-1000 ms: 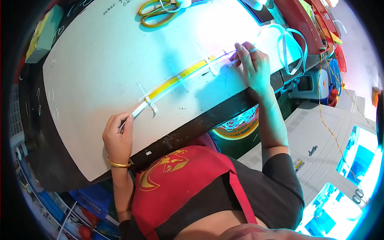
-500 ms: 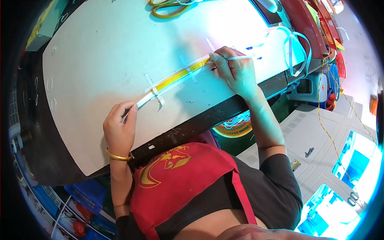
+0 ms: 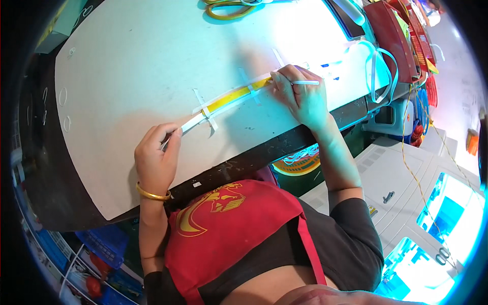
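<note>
White strap (image 3: 194, 122) lies on the bench (image 3: 127, 76), set in from the near edge and running roughly parallel to it, lower left toward upper right. Largest things first, we note the bench's pale top and dark near edge. Scissors (image 3: 223, 18) with yellow handles sit at the far edge; a loop of white strapping (image 3: 373, 76) hangs about the right edge.

Left hand (image 3: 158, 157), near the bench's near edge: thumb and forefinger pinch the strap's left end. Right hand (image 3: 304, 101), farther along toward the right edge: fingers drawn together around a slender, pen-like white stick (image 3: 307, 82). Between the hands we see a yellow strip (image 3: 236, 95) along the strap, with pale cross-pieces (image 3: 211, 121) set athwart it.

Key relation: the strap's long axis leads away from the left pinch straight toward the right fingertips. The right hand is nearer the yellow strip, at its right end.

Hidden from us: the stick's tip, the yellow strip's end under the right fingers, the strap's tail within the left hand. Scissors cut off above; glare washes out the far right. Whether yellow overlies white, we cannot tell.
</note>
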